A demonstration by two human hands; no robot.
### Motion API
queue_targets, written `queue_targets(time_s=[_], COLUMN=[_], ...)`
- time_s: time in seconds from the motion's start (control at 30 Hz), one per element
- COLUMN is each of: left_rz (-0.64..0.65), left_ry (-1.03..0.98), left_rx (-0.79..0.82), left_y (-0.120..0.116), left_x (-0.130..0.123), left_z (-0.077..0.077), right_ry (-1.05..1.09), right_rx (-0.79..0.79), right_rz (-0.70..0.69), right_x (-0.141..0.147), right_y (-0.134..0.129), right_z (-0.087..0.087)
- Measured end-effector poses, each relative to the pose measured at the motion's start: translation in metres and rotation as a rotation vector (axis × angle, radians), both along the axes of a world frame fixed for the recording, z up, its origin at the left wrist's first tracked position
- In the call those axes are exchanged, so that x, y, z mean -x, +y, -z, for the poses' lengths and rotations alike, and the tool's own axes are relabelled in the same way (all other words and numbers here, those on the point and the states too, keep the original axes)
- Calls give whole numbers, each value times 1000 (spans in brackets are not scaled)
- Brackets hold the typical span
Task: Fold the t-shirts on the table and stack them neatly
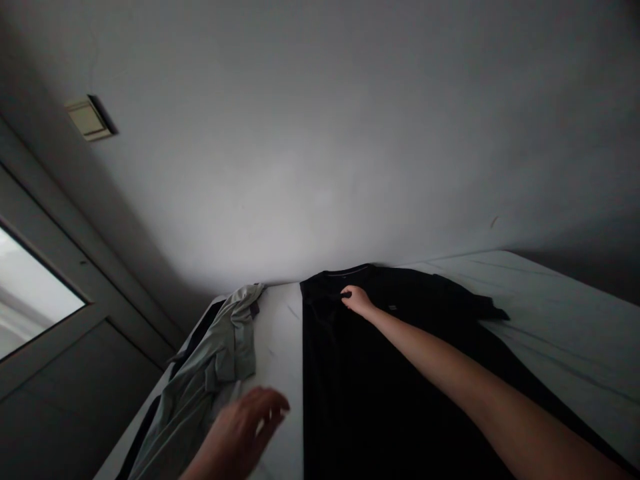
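Note:
A black short-sleeved shirt [380, 373] lies spread on the white, veined table [565, 340], its neckline toward the wall. The shirt's left side ends in a straight vertical edge, and one sleeve points right. My right hand [356, 300] pinches the black fabric a little below the collar, with the forearm reaching across the shirt. Lower left, my left hand [245, 427] hovers over the table between the shirt and a crumpled grey-green garment [225, 353]. Its fingers are curled but apart, slightly blurred, with nothing between them.
Dark cloth [203, 330] shows along the left edge of the grey-green garment. A plain wall [320, 147] rises behind the table, bearing a switch plate [89, 119] at upper left. A door with a glass pane [35, 293] stands at the left.

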State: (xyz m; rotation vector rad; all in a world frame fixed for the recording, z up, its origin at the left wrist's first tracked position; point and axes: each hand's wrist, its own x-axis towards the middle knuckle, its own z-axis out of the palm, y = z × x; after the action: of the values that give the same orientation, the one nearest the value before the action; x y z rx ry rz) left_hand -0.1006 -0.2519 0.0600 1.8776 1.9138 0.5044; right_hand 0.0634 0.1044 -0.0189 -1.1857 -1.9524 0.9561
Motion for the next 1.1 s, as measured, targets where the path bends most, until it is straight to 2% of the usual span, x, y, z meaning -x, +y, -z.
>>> queue_targets(time_s=[0.07, 0.17, 0.23, 0.33, 0.43, 0.53, 0.6, 0.7, 0.83, 0.97, 1.1], left_rz=[-6, 3, -13, -17, -3, 11, 9, -41, -131, -159, -144], left_ry=[107, 211, 233, 223, 190, 142, 118, 117, 154, 200, 221], left_rx=[-99, -140, -143, -123, -95, -79, -75, -86, -122, -166, -182], left_y=[85, 199, 254, 306, 332, 348, 354, 358, 358, 361, 369], left_x=[28, 55, 66, 80, 95, 103, 103, 97, 82, 68, 62], left_z=[-3, 5, 16, 31, 42, 49, 51, 54, 52, 47, 45], right_ry=[-14, -28, -28, -43, -172, -287, -302, -311, -360, -509, -514], right_rx=[-86, -175, -192, -208, -304, -463, -521, -523, -530, -490, -533], right_rz=[-52, -152, -220, -278, -218, -215, -274, -369, -572, -741, -820], right_x=[-4, -10, -16, -26, -32, -26, -17, -5, 1, -9, -31], right_y=[0, 8, 18, 35, 39, 27, 13, -6, -17, -16, -14], right_z=[1, 2, 1, 1, -1, -8, -14, -24, -29, -30, -37])
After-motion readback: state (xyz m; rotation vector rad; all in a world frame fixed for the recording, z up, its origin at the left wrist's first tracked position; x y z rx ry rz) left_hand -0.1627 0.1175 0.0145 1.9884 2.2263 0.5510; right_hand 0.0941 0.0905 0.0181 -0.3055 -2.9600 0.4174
